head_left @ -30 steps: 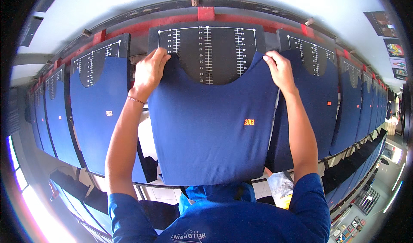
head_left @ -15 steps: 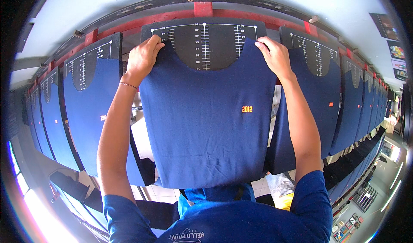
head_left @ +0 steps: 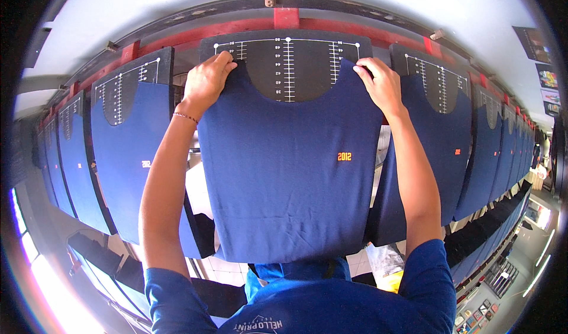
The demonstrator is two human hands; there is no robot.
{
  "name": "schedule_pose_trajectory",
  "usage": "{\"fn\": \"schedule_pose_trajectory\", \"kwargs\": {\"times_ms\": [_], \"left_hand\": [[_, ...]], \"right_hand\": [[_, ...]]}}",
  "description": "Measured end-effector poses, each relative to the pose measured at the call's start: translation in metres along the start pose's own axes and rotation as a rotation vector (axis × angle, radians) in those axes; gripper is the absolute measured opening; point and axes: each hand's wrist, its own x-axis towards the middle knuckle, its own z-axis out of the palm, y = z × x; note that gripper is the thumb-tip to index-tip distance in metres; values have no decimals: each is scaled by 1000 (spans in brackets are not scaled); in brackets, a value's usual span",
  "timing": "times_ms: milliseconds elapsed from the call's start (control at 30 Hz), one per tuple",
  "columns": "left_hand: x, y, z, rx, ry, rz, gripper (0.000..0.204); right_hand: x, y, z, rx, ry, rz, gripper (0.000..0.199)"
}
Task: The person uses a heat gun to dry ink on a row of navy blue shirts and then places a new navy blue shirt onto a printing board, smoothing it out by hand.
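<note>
A navy blue shirt panel (head_left: 284,180) with a scooped neckline and a small orange print lies over a black board (head_left: 260,56) marked with white rulers. At the panel's left shoulder corner, my left hand (head_left: 207,81) is closed in a pinch on the cloth. My right hand (head_left: 380,83) pinches the opposite shoulder corner between thumb and fingers. Bare board shows inside the neckline and above both corners. Light creases run through the lower middle of the cloth.
Similar boards with blue panels stand close on the left (head_left: 121,151) and on the right (head_left: 441,151), in a long row. Behind them runs a red rail (head_left: 236,28) below a dark bar (head_left: 355,6). Another row of dark boards (head_left: 491,216) is at lower right.
The view has shifted slightly, so the board and cloth appear a little lower and farther right. Both hands keep their pinch on the same corners, and the cloth lies almost the same on the board.
</note>
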Motion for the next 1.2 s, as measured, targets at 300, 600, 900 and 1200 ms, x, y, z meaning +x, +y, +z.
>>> {"fn": "schedule_pose_trajectory", "kwargs": {"times_ms": [300,600,900,1200], "left_hand": [[-59,42,-5,207,122,-110,67],[-360,32,47,-1261,-86,-1150,75],[-495,108,23,-1524,-9,-1386,57],[-504,122,31,-1517,135,-1300,50]], "right_hand": [[-52,-66,-9,-279,-213,-104,60],[-280,-87,-33,833,14,1148,73],[-518,-138,-13,1653,35,1668,64],[-504,-141,-34,1894,495,1501,64]]}}
